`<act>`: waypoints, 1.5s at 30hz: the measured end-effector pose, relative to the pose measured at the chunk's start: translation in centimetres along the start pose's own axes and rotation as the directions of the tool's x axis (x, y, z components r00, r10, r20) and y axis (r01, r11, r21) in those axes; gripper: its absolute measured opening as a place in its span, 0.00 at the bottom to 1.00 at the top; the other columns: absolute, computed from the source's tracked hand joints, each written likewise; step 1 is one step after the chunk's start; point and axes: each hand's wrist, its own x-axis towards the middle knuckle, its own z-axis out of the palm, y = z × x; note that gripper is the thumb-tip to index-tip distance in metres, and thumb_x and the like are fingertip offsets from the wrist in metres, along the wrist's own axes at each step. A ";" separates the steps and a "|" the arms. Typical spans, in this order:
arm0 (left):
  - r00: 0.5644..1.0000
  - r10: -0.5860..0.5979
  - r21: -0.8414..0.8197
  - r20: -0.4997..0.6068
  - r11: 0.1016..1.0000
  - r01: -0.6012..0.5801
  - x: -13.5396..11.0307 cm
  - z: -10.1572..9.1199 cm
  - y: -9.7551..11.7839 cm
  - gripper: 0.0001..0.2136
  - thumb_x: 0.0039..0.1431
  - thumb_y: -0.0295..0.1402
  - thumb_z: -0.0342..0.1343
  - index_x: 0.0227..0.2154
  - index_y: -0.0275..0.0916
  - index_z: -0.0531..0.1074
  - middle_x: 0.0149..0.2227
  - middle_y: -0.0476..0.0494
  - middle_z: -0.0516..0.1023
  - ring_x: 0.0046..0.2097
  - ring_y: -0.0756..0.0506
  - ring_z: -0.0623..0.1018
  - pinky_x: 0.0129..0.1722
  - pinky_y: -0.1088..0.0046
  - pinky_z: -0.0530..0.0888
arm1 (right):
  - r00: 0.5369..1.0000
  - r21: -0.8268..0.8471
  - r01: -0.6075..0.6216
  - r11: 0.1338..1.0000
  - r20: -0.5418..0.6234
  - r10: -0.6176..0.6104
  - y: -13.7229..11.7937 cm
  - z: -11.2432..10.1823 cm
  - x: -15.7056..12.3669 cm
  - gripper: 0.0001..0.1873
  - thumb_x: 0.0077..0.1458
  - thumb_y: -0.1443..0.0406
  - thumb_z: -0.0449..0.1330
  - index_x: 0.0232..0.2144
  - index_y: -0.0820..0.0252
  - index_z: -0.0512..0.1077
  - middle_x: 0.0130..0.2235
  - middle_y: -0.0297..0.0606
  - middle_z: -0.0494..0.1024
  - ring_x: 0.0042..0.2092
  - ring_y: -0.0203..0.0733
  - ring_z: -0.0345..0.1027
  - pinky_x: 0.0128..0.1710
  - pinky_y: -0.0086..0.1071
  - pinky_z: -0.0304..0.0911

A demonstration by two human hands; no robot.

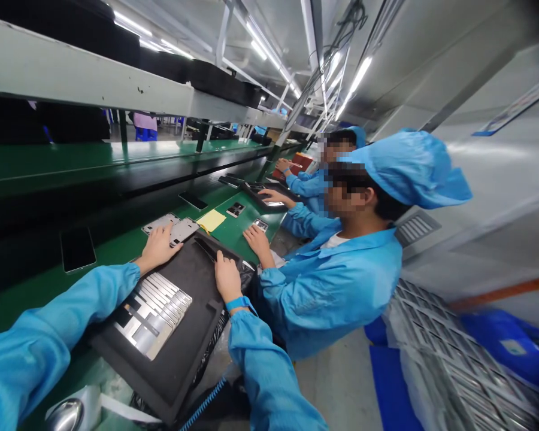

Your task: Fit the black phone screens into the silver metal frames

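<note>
My left hand (158, 246) reaches forward over the green bench and rests on a silver metal frame (184, 229); its fingers curl over the part. A second silver frame (160, 222) lies just beyond. My right hand (227, 276) lies palm down on the far edge of a black foam tray (193, 335), with a blue wrist strap (239, 303) at the wrist. A stack of silver plates (155, 311) sits in the tray between my arms. Both sleeves are blue.
A dark phone (77, 248) lies on the conveyor belt (72, 179) to the left; another phone (193, 200) lies further along. A yellow note (211, 220) is on the bench. Two co-workers in blue sit at my right, one's hand (257, 240) near a small part (260, 225).
</note>
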 end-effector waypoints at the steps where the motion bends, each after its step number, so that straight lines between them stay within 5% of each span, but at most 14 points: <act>1: 0.999 0.023 -0.036 -0.028 0.999 -0.024 -0.2 -0.4 0.2 0.30 0.64 0.42 0.63 0.64 0.34 0.66 0.63 0.28 0.70 0.65 0.30 0.69 0.67 0.43 0.63 | 1.000 0.013 -0.015 1.000 -0.006 0.015 0.1 0.1 0.0 0.20 0.74 0.69 0.49 0.63 0.68 0.68 0.49 0.56 0.81 0.51 0.51 0.74 0.52 0.40 0.68; 6: 0.959 0.171 -0.251 -0.227 0.941 -0.228 -2.6 -5.6 1.4 0.34 0.53 0.42 0.67 0.60 0.38 0.64 0.59 0.30 0.72 0.61 0.32 0.73 0.64 0.47 0.68 | 0.993 0.143 -0.103 0.984 -0.048 0.110 0.2 -0.3 -0.3 0.17 0.72 0.55 0.59 0.45 0.64 0.76 0.42 0.43 0.81 0.44 0.45 0.76 0.49 0.42 0.72; 11: 0.885 0.245 -0.450 -0.395 0.789 -0.419 -9.4 -16.6 2.8 0.43 0.38 0.41 0.77 0.56 0.47 0.61 0.54 0.35 0.78 0.54 0.33 0.82 0.55 0.51 0.79 | 0.981 0.410 -0.097 0.907 -0.115 0.157 -0.2 -3.2 -1.0 0.23 0.70 0.48 0.58 0.38 0.63 0.77 0.36 0.39 0.81 0.37 0.42 0.77 0.44 0.39 0.73; 15: 0.888 0.153 -0.739 -0.435 0.502 -0.448 -16.8 -24.9 4.2 0.45 0.33 0.29 0.80 0.57 0.52 0.66 0.51 0.34 0.84 0.54 0.26 0.83 0.52 0.42 0.82 | 0.986 0.657 0.015 0.754 -0.136 0.099 -2.7 -7.6 -3.1 0.38 0.70 0.40 0.42 0.34 0.63 0.77 0.28 0.46 0.81 0.31 0.47 0.77 0.35 0.37 0.72; 19: 0.914 0.020 -0.851 -0.405 0.356 -0.385 -22.9 -29.7 4.7 0.38 0.44 0.47 0.77 0.60 0.58 0.72 0.51 0.34 0.85 0.54 0.24 0.83 0.48 0.39 0.83 | 0.990 0.804 0.136 0.580 -0.139 -0.039 -7.3 -12.7 -8.0 0.39 0.64 0.35 0.48 0.38 0.63 0.79 0.31 0.45 0.83 0.31 0.48 0.77 0.33 0.38 0.73; 23: 0.902 -0.390 -0.967 -0.186 0.235 -0.098 -27.2 -33.0 4.2 0.36 0.46 0.59 0.71 0.58 0.50 0.78 0.50 0.31 0.85 0.45 0.22 0.86 0.37 0.37 0.85 | 0.979 0.838 0.191 0.512 -0.125 -0.161 -12.0 -17.7 -13.1 0.28 0.54 0.40 0.67 0.28 0.60 0.79 0.28 0.37 0.79 0.28 0.41 0.71 0.29 0.32 0.67; 25: 0.899 -0.438 -0.983 -0.024 0.175 0.059 -28.9 -34.5 3.8 0.36 0.48 0.61 0.68 0.58 0.48 0.78 0.49 0.28 0.85 0.38 0.24 0.86 0.31 0.41 0.85 | 0.951 0.855 0.163 0.493 -0.003 -0.309 -14.3 -20.2 -14.7 0.24 0.53 0.44 0.69 0.26 0.59 0.77 0.23 0.32 0.74 0.23 0.36 0.64 0.23 0.28 0.60; 28: 0.928 -0.151 -0.924 0.340 0.130 0.359 -31.1 -35.7 3.1 0.36 0.50 0.62 0.66 0.57 0.44 0.80 0.41 0.25 0.86 0.32 0.27 0.85 0.28 0.46 0.84 | 0.789 0.844 0.182 0.505 0.181 -0.587 -18.1 -23.3 -15.8 0.20 0.55 0.49 0.70 0.27 0.59 0.77 0.20 0.26 0.68 0.21 0.32 0.59 0.22 0.27 0.54; 33: 0.661 0.245 -0.695 0.710 0.090 0.713 -34.5 -33.3 2.0 0.32 0.62 0.57 0.63 0.57 0.36 0.78 0.40 0.28 0.86 0.39 0.35 0.87 0.41 0.59 0.82 | 0.511 0.797 0.375 0.473 0.248 -0.823 -24.9 -24.8 -15.9 0.15 0.53 0.56 0.74 0.30 0.60 0.79 0.19 0.23 0.67 0.23 0.31 0.59 0.25 0.27 0.54; 35: 0.649 0.313 -0.681 0.693 -0.010 0.732 -35.7 -31.8 1.6 0.31 0.64 0.58 0.61 0.55 0.33 0.78 0.41 0.28 0.86 0.39 0.36 0.86 0.41 0.62 0.81 | 0.568 0.838 0.354 0.414 0.159 -0.808 -27.0 -23.9 -16.7 0.15 0.52 0.56 0.75 0.31 0.60 0.78 0.22 0.26 0.71 0.26 0.33 0.65 0.28 0.27 0.59; 37: 0.724 0.311 -0.740 0.616 -0.086 0.667 -36.6 -30.6 1.2 0.35 0.66 0.59 0.57 0.62 0.33 0.73 0.41 0.28 0.85 0.39 0.37 0.86 0.41 0.62 0.80 | 0.775 0.888 0.313 0.338 -0.033 -0.631 -28.7 -22.2 -18.3 0.16 0.52 0.56 0.75 0.35 0.59 0.76 0.30 0.31 0.78 0.32 0.37 0.73 0.34 0.29 0.68; 39: 0.827 0.231 -0.835 0.513 -0.089 0.543 -37.1 -29.7 0.8 0.38 0.69 0.58 0.55 0.71 0.36 0.63 0.42 0.29 0.85 0.40 0.38 0.85 0.43 0.62 0.79 | 0.940 0.922 0.296 0.251 -0.234 -0.249 -30.1 -20.0 -20.4 0.20 0.53 0.55 0.74 0.42 0.57 0.74 0.41 0.37 0.82 0.39 0.41 0.78 0.39 0.33 0.74; 42: 0.906 0.164 -0.918 0.391 0.000 0.397 -37.6 -28.9 0.1 0.39 0.72 0.56 0.51 0.76 0.39 0.53 0.45 0.30 0.84 0.41 0.38 0.85 0.43 0.64 0.79 | 0.938 0.939 0.294 0.178 -0.319 0.134 -31.9 -17.3 -23.4 0.20 0.57 0.56 0.71 0.47 0.57 0.72 0.53 0.46 0.79 0.48 0.44 0.79 0.43 0.35 0.79; 45: 0.926 0.214 -0.950 0.312 0.087 0.300 -37.8 -28.8 -0.4 0.38 0.73 0.56 0.48 0.77 0.41 0.52 0.49 0.31 0.83 0.46 0.38 0.84 0.46 0.64 0.79 | 0.952 0.950 0.273 0.152 -0.289 0.096 -33.1 -16.7 -25.1 0.17 0.66 0.56 0.64 0.51 0.58 0.73 0.55 0.49 0.80 0.54 0.46 0.79 0.50 0.39 0.78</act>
